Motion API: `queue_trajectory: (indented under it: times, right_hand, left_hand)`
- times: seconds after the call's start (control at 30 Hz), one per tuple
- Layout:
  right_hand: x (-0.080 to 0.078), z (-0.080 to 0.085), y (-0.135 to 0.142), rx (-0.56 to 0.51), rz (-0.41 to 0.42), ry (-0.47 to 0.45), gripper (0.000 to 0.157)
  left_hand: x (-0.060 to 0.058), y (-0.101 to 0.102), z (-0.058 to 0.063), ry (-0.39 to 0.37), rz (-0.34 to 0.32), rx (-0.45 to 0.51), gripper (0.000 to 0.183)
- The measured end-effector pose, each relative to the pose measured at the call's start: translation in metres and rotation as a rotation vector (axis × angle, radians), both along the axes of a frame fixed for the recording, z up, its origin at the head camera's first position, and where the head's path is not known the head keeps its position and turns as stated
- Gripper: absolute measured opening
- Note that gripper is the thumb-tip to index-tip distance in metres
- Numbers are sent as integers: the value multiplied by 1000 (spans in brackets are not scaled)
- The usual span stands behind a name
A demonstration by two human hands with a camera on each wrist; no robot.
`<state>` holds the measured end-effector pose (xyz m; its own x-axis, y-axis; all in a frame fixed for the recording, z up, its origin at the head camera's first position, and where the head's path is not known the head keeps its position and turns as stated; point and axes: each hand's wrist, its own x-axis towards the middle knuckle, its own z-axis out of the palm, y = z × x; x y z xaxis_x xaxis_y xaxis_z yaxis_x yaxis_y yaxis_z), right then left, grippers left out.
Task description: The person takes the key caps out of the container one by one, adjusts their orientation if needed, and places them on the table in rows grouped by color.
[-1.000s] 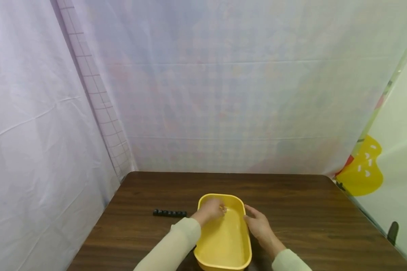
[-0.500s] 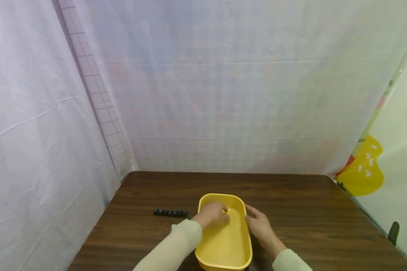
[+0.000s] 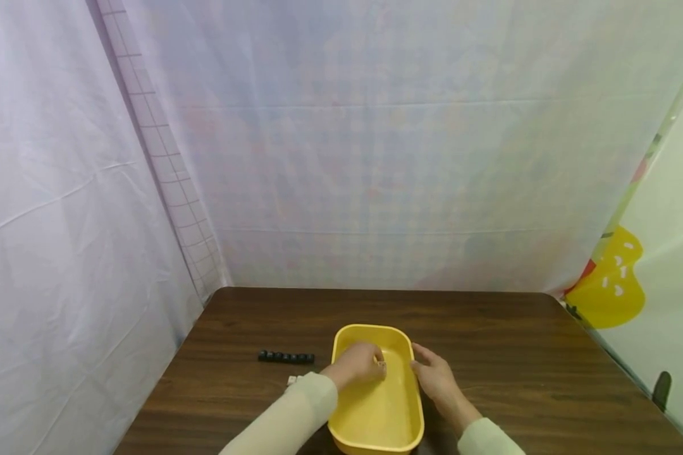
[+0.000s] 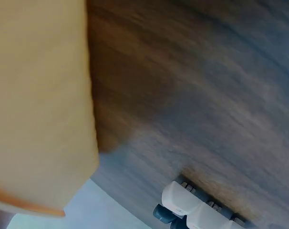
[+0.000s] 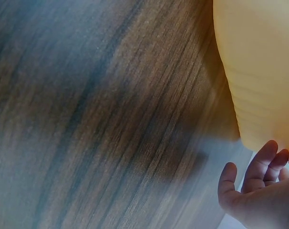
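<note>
Inside the yellow plastic bin (image 3: 395, 414), my left hand (image 3: 355, 364) is low near the far left wall, pinching a small whitish piece with dark markings (image 3: 382, 366); its kind is too small to tell. My right hand (image 3: 434, 377) touches the bin's right side from outside, thumb and fingertips at the rim. The right wrist view shows its fingers slightly bent against the wall. Left of the bin, white keycap-like pieces (image 4: 180, 198) stand in a row on dark bases, mostly hidden by my left sleeve in the head view.
A row of black keycap-like pieces (image 3: 286, 357) lies left of the bin on the dark wood table (image 3: 506, 354). Pale curtains (image 3: 375, 158) hang behind the table and along its left side. A yellow-patterned sheet (image 3: 606, 284) hangs on the right.
My left hand has shifted slightly right and toward me inside the bin, with the small whitish piece in its fingers. My right hand and the bin have hardly moved.
</note>
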<state>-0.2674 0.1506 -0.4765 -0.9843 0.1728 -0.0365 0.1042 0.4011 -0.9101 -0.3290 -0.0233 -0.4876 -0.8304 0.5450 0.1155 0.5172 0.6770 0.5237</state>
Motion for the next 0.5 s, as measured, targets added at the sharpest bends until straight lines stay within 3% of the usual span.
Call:
queue_trajectory:
  times: [0.2,0.5]
  right_hand:
    - [-1,0,0,-5,2,6,48]
    - [-2,-2,1,0,3,7,48]
  left_hand:
    - [4,-5,10,-185,0,175,5]
    - [7,-15,19,-256,2,334,11]
